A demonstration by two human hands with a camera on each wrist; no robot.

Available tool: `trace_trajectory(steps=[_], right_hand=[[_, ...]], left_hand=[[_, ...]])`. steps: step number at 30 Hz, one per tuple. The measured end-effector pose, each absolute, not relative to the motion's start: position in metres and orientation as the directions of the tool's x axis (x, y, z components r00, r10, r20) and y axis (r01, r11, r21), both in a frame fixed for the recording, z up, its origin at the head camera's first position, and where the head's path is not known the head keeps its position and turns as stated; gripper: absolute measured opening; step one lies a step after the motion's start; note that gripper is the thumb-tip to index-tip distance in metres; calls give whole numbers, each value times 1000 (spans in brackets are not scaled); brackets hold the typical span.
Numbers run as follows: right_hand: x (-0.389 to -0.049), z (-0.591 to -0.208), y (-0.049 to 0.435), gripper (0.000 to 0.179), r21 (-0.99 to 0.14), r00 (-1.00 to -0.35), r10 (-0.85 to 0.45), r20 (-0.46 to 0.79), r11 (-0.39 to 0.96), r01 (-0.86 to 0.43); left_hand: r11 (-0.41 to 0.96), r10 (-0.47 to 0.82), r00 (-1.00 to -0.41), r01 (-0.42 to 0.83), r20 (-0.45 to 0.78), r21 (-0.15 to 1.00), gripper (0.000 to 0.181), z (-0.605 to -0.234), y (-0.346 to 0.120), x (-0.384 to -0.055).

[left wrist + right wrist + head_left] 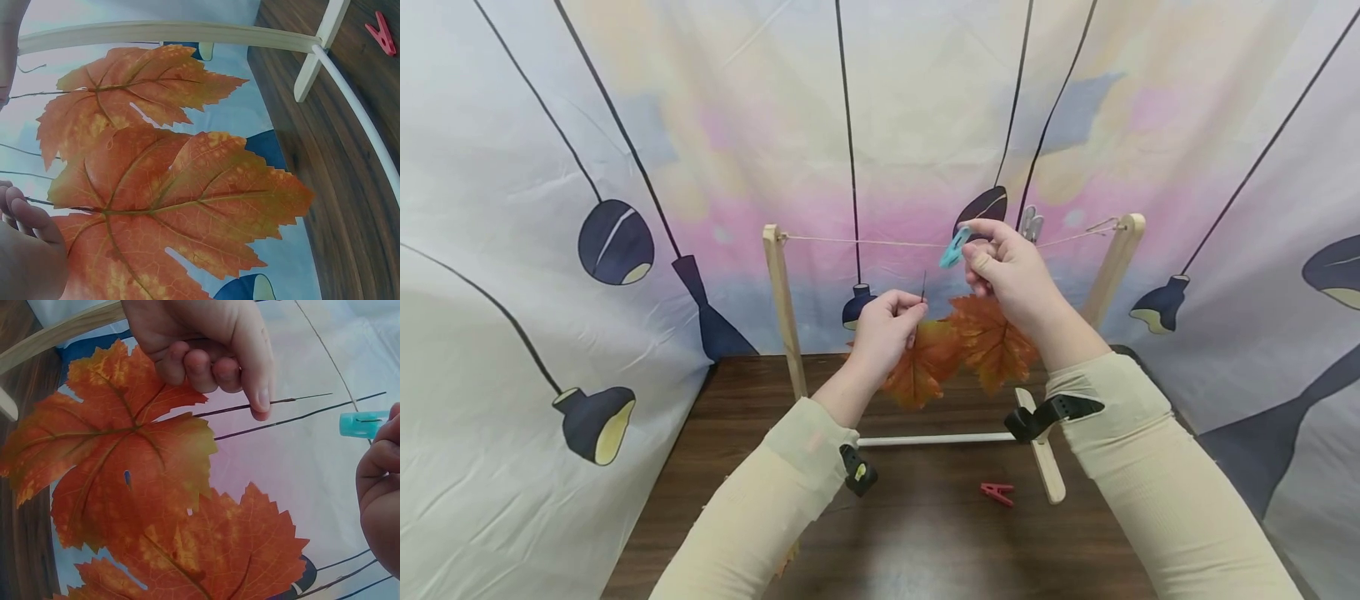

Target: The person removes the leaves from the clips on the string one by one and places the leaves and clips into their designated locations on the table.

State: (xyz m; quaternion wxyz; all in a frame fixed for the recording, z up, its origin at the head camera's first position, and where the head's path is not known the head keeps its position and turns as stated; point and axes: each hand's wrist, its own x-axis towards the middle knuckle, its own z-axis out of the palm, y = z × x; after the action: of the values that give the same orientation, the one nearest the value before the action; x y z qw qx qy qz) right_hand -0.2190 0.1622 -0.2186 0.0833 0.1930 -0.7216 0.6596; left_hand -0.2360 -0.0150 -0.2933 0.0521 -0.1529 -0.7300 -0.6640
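My left hand (886, 329) pinches the thin dark stem (237, 411) of an orange maple leaf (917, 372) between thumb and index finger; the leaf hangs below the hand. Up at the string (865, 242), my right hand (1011, 271) holds a teal clothespin (956, 247) between thumb and fingers. The clothespin's end lies close to the string; whether it bites on it, I cannot tell. A second orange maple leaf (996, 343) hangs behind and below my right hand, partly overlapping the first. Grey clothespins (1032, 225) sit on the string just beyond the right hand.
The string spans two wooden posts (784, 308), joined low down by a white rod (936, 439). A red clothespin (997, 492) lies on the dark wooden table (917, 533) near the right foot (1047, 471). Part of another leaf (788, 557) shows beside my left forearm.
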Motion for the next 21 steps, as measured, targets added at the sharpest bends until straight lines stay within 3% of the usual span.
trace_trajectory(steps=[15,21], right_hand=[[-219,-229,166,38,-903,-907,-187,377,145,-405],[-220,-234,167,39,-911,-910,-188,370,116,-395]], left_hand=[[64,149,-947,295,283,953,12,-296,-18,-238],[66,131,-947,304,294,950,12,-299,-20,-239]])
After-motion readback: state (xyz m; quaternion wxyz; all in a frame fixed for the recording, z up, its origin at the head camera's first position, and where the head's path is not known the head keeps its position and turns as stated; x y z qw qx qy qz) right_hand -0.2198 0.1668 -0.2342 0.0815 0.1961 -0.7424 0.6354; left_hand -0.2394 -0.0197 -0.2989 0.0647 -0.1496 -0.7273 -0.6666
